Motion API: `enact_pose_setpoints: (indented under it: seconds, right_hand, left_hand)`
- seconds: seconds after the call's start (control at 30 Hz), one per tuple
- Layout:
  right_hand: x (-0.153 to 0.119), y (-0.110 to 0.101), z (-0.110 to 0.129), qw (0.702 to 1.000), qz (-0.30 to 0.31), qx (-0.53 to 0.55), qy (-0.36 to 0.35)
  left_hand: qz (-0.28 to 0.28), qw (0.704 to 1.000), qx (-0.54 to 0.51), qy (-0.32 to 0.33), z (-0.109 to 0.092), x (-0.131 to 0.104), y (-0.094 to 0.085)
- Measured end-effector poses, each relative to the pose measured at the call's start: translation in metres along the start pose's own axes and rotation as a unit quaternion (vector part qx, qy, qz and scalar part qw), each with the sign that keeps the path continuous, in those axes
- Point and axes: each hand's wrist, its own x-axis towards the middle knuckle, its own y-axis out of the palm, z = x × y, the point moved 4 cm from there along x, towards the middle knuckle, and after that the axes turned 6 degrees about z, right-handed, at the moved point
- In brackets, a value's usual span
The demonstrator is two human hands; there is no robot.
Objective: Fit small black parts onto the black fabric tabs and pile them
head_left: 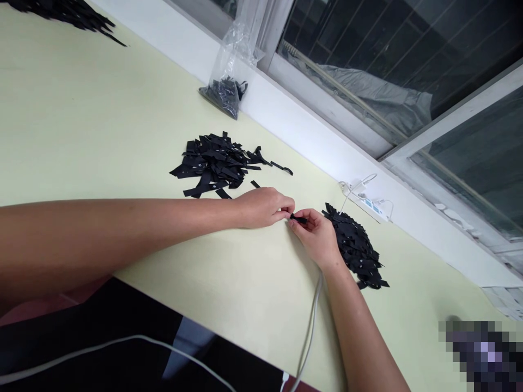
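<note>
A small black fabric strip (300,219) is held between my two hands over the pale yellow table. My right hand (321,239) pinches it between thumb and fingers. My left hand (263,208) is closed, its thumb and forefinger pinching at the strip's left end. Beyond my left wrist lies a loose pile of black strips (218,160), some with small white marks. Another heap of black strips (356,247) sits just right of my right hand, partly hidden by the wrist.
A clear plastic bag (229,81) with black pieces stands against the wall by the window. More black strips (61,13) lie at the far left. A white power strip (370,205) is beside the wall. A grey cable (314,321) runs over the table's (229,283) front edge.
</note>
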Motion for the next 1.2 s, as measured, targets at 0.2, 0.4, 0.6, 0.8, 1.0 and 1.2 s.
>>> enact_pose_setpoints:
  seconds: [0.2, 0.4, 0.6, 0.8, 1.0, 1.2]
  right_hand:
    - [-0.0003, 0.0002, 0.0003, 1.0, 0.002, -0.002, -0.001]
    - [0.0001, -0.0002, -0.0007, 1.0, 0.009, -0.022, 0.001]
    - [0.001, -0.0009, -0.0032, 1.0, 0.012, -0.028, 0.003]
    - [0.0005, -0.0006, -0.0018, 1.0, 0.013, -0.027, -0.001]
    - [0.001, -0.0005, -0.0034, 0.999, 0.012, -0.032, -0.007]
    - [0.0014, -0.0007, -0.0048, 0.999, 0.015, -0.038, -0.002]
  left_hand:
    - [0.006, 1.0, 0.001, 0.0, 0.0006, 0.0001, 0.0012]
    - [0.012, 1.0, 0.002, -0.003, 0.0015, 0.0005, 0.0015]
    - [0.015, 1.0, 0.001, 0.001, 0.0017, 0.0007, 0.0016]
    - [0.013, 1.0, -0.006, 0.001, 0.0018, 0.0006, 0.0017]
    - [0.011, 1.0, -0.01, -0.002, 0.0018, 0.0006, 0.0015]
    - [0.014, 1.0, -0.009, 0.0, 0.0017, 0.0004, 0.0016]
